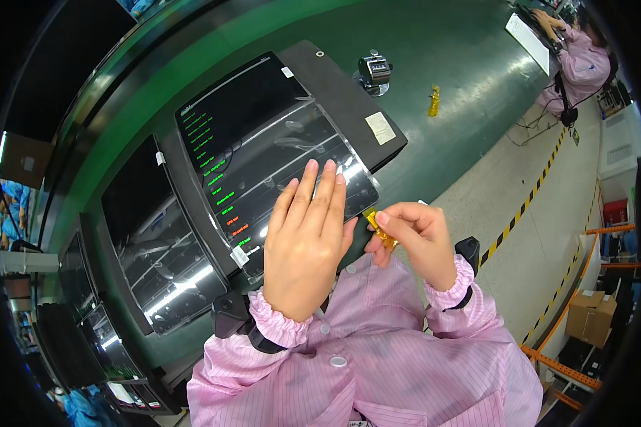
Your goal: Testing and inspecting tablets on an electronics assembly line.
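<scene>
My left hand (306, 242) lies flat with its fingers stretched out over the lower part of a black tablet (246, 99). The tablet's screen is lit with a list of green lines and a few red ones, and clear film with wrinkles and glare covers part of it. At the tablet's near right corner, my right hand (424, 238) pinches a crinkled strip of yellow tape (372, 218) between thumb and fingers. The strip's upper end reaches the tablet's edge; whether it sticks there I cannot tell. Under the tablet is a dark grey pad (335, 82).
A second dark tablet (146, 206) lies to the left, with more devices beyond it. On the green table (470, 43) stand a metal hand counter (375, 71) and another yellow tape piece (434, 101). A person in pink (584, 64) works at far right. A cardboard box (591, 317) sits on shelving.
</scene>
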